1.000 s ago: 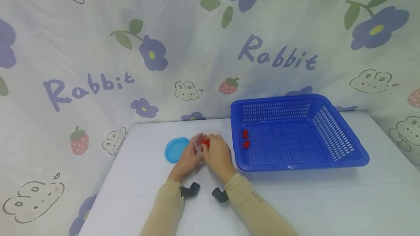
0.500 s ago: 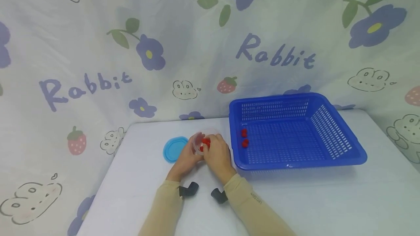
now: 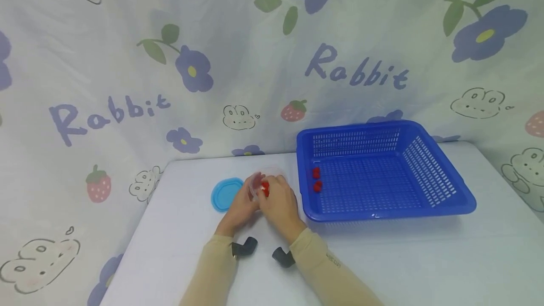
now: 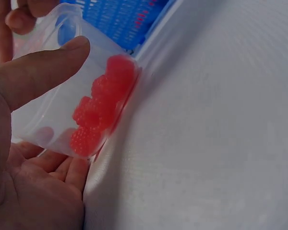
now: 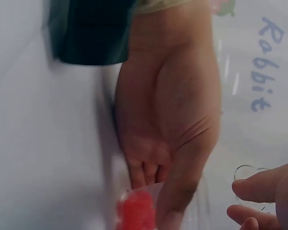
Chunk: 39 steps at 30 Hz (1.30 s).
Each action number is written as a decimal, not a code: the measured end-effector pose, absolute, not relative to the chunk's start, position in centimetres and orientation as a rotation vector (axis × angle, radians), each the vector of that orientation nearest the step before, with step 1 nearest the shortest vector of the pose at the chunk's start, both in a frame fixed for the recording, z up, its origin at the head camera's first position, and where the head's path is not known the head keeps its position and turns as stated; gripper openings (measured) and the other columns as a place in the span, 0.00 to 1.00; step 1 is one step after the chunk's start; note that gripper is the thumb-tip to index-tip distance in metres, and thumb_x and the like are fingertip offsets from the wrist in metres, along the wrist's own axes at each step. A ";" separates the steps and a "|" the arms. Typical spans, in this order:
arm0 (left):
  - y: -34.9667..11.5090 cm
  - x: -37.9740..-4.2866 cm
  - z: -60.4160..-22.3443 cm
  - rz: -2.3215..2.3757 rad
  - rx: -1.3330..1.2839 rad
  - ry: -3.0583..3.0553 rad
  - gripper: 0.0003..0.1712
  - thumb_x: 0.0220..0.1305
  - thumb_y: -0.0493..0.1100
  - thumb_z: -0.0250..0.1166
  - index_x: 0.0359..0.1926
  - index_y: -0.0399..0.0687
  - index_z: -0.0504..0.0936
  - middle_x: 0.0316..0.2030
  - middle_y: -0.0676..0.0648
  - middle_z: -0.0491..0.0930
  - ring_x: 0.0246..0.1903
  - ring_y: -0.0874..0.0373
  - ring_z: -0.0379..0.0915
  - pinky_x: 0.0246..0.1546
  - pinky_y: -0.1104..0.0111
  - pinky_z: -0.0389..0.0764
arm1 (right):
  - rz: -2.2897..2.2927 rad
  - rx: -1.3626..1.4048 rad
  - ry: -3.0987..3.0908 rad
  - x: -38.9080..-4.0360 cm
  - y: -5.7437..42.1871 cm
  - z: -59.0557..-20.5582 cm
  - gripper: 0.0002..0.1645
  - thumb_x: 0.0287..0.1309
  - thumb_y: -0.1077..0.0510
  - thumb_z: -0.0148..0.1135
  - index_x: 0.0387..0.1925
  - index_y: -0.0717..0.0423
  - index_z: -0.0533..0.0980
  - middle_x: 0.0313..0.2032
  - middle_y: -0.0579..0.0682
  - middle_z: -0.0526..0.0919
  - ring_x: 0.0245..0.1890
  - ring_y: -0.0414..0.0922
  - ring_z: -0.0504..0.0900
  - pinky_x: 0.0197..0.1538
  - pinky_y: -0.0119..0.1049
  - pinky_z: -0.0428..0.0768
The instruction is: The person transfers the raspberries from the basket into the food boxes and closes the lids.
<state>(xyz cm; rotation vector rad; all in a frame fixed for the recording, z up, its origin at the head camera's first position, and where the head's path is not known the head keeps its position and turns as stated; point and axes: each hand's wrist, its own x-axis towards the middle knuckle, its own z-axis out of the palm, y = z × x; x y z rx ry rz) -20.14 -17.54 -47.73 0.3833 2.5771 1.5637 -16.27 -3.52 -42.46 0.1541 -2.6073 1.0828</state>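
A clear cup [image 4: 62, 91] with red berries [image 4: 102, 111] inside is tilted on its side, low over the table [image 3: 403, 259], just left of the blue basket [image 3: 429, 188]. The left hand [image 3: 241, 207] holds the cup, thumb over its wall and fingers curled below. The right hand [image 3: 278, 202] reaches with bent fingers at the cup's mouth; whether it pinches a berry cannot be seen. A blue lid [image 3: 224, 193] lies just left of the hands. Two berries [image 3: 316, 179] lie in the basket.

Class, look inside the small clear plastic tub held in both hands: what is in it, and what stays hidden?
Inside the small clear plastic tub lie several bumpy red raspberry-like pieces, bunched at its bottom. The left hand and right hand cover part of the tub, so an exact count cannot be made.
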 end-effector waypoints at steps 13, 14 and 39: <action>-17.7 -20.2 -48.0 1.617 0.394 2.524 0.49 0.48 0.36 0.70 0.69 0.58 0.55 0.64 0.52 0.62 0.65 0.55 0.56 0.63 0.53 0.59 | 1.201 0.177 -2.595 -14.9 -2.3 -38.8 0.16 0.57 0.50 0.59 0.45 0.50 0.78 0.33 0.49 0.76 0.31 0.40 0.73 0.35 0.31 0.78; -17.7 -20.2 -48.1 1.622 0.394 2.519 0.49 0.48 0.36 0.70 0.68 0.58 0.55 0.64 0.52 0.62 0.65 0.55 0.56 0.63 0.54 0.59 | 1.197 0.172 -2.593 -14.9 -2.2 -38.5 0.15 0.57 0.50 0.59 0.45 0.49 0.78 0.32 0.48 0.76 0.30 0.40 0.73 0.34 0.30 0.78; -17.3 -19.9 -47.8 1.598 0.288 2.536 0.53 0.43 0.49 0.76 0.68 0.61 0.56 0.62 0.58 0.65 0.65 0.59 0.54 0.61 0.49 0.61 | 1.204 0.339 -2.401 -15.1 2.4 -35.0 0.14 0.55 0.52 0.63 0.44 0.51 0.79 0.26 0.42 0.70 0.24 0.39 0.66 0.23 0.31 0.69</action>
